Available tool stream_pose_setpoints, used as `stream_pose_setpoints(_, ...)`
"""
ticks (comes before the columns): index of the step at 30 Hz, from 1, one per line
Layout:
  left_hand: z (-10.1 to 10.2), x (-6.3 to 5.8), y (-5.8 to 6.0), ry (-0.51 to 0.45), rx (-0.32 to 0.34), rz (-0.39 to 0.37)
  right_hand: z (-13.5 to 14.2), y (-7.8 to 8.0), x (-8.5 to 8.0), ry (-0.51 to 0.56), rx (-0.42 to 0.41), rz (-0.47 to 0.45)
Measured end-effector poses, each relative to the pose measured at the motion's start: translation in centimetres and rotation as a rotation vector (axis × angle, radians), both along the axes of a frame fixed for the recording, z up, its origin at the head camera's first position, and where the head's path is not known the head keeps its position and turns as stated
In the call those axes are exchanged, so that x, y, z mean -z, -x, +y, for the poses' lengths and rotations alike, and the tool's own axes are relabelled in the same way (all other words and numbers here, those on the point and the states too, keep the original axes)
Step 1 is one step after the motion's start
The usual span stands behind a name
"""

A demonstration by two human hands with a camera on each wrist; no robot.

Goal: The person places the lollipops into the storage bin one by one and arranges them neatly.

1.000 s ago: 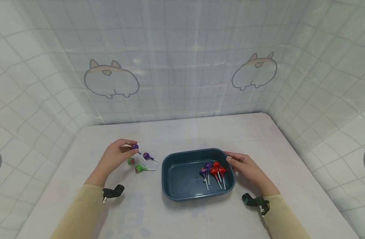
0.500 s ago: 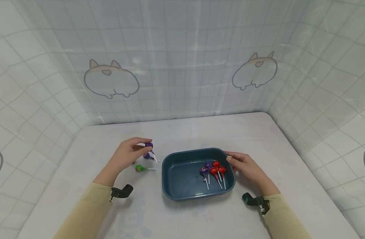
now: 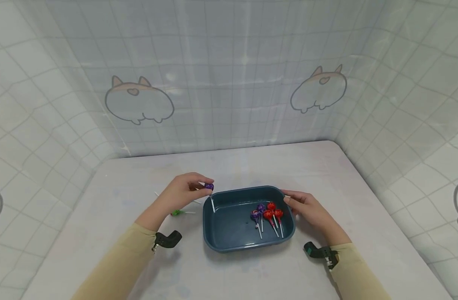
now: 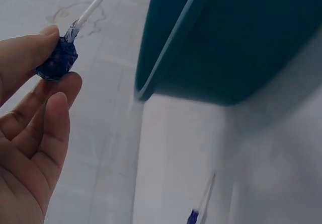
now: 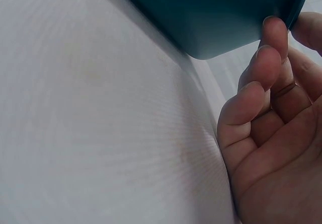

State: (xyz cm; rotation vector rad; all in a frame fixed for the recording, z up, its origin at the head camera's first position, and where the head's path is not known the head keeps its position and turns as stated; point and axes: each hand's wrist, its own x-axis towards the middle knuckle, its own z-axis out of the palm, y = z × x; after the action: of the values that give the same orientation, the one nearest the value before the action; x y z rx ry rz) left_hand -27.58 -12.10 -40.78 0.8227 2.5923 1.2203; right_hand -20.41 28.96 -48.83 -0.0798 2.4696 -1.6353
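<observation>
In the head view, my left hand (image 3: 183, 193) pinches the head of a purple-wrapped lollipop (image 3: 208, 186) between thumb and fingers. Its white stick points down over the back left corner of a dark blue-green plastic tray (image 3: 229, 227). The left wrist view shows the same lollipop (image 4: 58, 63) beside the tray wall (image 4: 216, 58). At the tray's right end, my right hand (image 3: 307, 210) grips the rim, with fingertips (image 5: 275, 30) against the outer wall. Inside the tray, on its right side, lie purple lollipops (image 3: 254, 215) and red lollipops (image 3: 268, 214).
A green lollipop (image 3: 177, 212) lies on the white table (image 3: 168, 266) left of the tray, partly covered by my left hand. White sticks (image 3: 197, 202) show around that hand. Tiled-pattern sheeting (image 3: 229, 83) rises behind the table and at both sides.
My left hand has carried the purple lollipop rightward from the loose lollipops to the tray's back left corner. My right hand and the tray have stayed in place.
</observation>
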Motion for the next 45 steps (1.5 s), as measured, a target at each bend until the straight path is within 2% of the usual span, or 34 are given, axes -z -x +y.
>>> stream_pose_setpoints(7,2.1,0.4,-0.3,0.07,0.061,0.009,0.0,-0.1,-0.2,-0.005,-0.002,-0.007)
stream_pose_setpoints(16,4.2,0.9,-0.2,0.083,0.147,-0.057,0.0,-0.1,-0.1,-0.002,-0.003,-0.011)
stream_pose_setpoints(23,5.8,1.6,0.3,0.161,0.261,-0.017,0.0,-0.1,-0.1,-0.002,-0.005,-0.014)
stream_pose_setpoints(30,7.3,1.9,0.5,0.248,0.344,0.008,0.1,0.0,-0.1,-0.011,-0.012,-0.001)
stream_pose_setpoints(36,8.3,1.8,0.3,0.281,0.369,0.031,0.1,-0.1,0.0,0.005,-0.041,0.025)
stream_pose_setpoints(41,8.7,1.8,0.3,0.302,0.388,0.021,0.1,-0.1,0.0,-0.006,-0.023,0.008)
stream_pose_setpoints(45,8.9,1.0,0.5,0.279,0.395,-0.007,0.2,-0.1,0.1,-0.006,-0.028,0.008)
